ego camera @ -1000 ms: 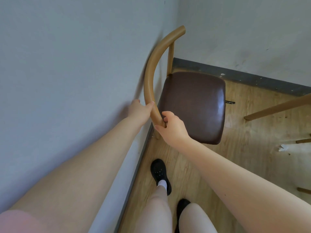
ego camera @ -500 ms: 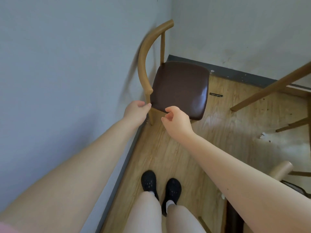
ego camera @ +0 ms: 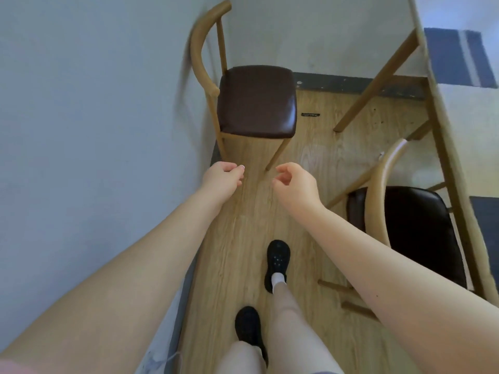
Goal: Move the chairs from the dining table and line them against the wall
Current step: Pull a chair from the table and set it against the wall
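A wooden chair (ego camera: 255,101) with a dark brown padded seat stands in the corner, its curved backrest against the grey wall (ego camera: 89,109) on the left. My left hand (ego camera: 222,178) and my right hand (ego camera: 295,182) hover over the floor in front of it, both empty with fingers loosely curled, touching nothing. A second chair (ego camera: 413,228) of the same kind stands at the right, tucked partly under the dining table (ego camera: 448,163), whose wooden edge runs down the right side.
The table's slanted legs (ego camera: 378,82) reach the floor right of the corner chair. A dark skirting board (ego camera: 351,82) lines the far wall. Light wood floor (ego camera: 243,225) stretches between wall and table, with my black shoes (ego camera: 276,261) on it.
Both hands have let go of the corner chair's backrest and drawn back. I have stepped backwards, so the chair looks farther off and the second chair and table have come into view.
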